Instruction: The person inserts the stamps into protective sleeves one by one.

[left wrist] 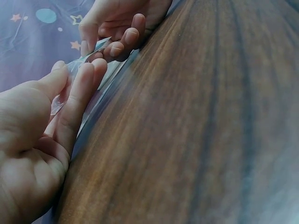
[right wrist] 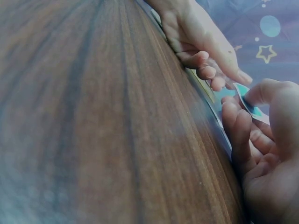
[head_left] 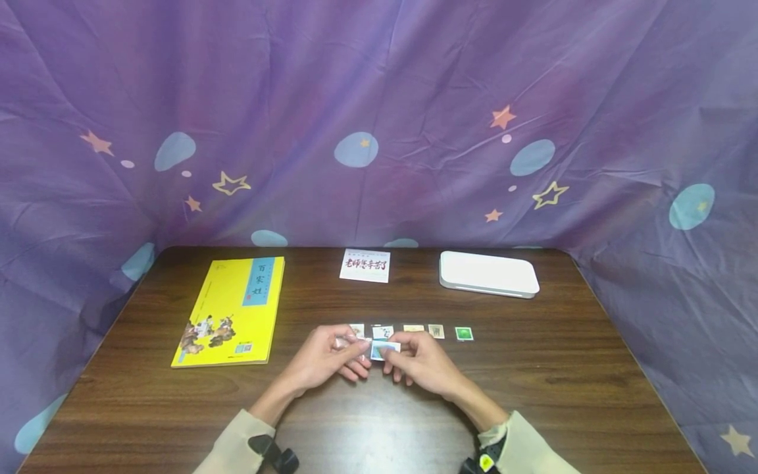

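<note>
My right hand (head_left: 429, 366) pinches a small white-bordered stamp (head_left: 376, 351) with a blue-green picture between thumb and fingers. Close beside it, my left hand (head_left: 320, 359) pinches a small clear plastic sleeve (left wrist: 73, 68). Stamp and sleeve meet at the fingertips; whether the stamp's edge is inside the sleeve, I cannot tell. Just beyond the hands lies a row of several stamps, among them a green stamp (head_left: 464, 334), a tan stamp (head_left: 435, 331) and a black-and-white stamp (head_left: 383, 332). My fingers partly cover the row's left end.
A yellow book (head_left: 231, 316) lies at the left of the brown table (head_left: 562, 395). Toward the back are a white card (head_left: 365, 266) with red writing and a white flat case (head_left: 489, 272). A purple patterned cloth (head_left: 296, 99) hangs behind and at both sides.
</note>
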`<state>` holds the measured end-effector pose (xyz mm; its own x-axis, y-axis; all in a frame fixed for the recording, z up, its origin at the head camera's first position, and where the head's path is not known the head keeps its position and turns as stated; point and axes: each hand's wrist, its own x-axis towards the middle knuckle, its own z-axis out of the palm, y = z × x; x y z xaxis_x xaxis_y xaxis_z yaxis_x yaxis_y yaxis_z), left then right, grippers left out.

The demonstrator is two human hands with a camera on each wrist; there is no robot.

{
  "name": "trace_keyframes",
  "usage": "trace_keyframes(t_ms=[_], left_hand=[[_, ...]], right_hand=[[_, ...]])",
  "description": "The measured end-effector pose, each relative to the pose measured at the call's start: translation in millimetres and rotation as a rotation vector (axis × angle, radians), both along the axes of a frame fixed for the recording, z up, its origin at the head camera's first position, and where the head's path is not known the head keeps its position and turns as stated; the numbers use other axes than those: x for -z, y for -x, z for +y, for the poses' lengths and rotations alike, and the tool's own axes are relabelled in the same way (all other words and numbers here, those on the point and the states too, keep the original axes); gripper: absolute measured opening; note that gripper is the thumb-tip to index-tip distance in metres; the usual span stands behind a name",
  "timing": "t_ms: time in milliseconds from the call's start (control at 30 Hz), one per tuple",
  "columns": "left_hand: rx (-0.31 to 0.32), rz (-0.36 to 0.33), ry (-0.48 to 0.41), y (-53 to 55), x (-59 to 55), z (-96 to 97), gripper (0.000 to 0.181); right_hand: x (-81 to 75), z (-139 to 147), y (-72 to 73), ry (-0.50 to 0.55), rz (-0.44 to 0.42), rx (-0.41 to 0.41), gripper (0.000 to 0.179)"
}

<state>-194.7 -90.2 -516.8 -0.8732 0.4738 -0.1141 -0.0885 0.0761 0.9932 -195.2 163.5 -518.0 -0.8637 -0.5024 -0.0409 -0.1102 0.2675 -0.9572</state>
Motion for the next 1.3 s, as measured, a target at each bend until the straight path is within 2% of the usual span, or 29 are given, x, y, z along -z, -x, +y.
trace_keyframes(t_ms=[333,767,933,1100,1300], left_hand=[[0.012,-0.018,-0.008,0.5,-0.1,-0.1,0.029],[-0.013,-0.013,-0.002,-0.2,-0.9,-0.2,0.031],[-0.02,-0.022,-0.035,-1.0,-0.6,-1.3,0.027],[-0.025,-0.032,-0.037,-0.1,0.1,-1.4,0.032],[-0.02,-0.044,-0.034,1.3,0.2,-1.5,0.035]], right_hand=[[0.9,-0.5,1.1,-0.017,0.036,-0.001,0.019],[0.5,-0.9,0.6,0.017,0.002,0.006,0.019],[2.8,-1.0,1.8,0.045,-0.011,0.048,0.022],[4.1,-0.3,3.4,0.137,-0.032,0.111,0.026],[3.0,0.5,3.9,0.163,-0.036,0.119,0.029]])
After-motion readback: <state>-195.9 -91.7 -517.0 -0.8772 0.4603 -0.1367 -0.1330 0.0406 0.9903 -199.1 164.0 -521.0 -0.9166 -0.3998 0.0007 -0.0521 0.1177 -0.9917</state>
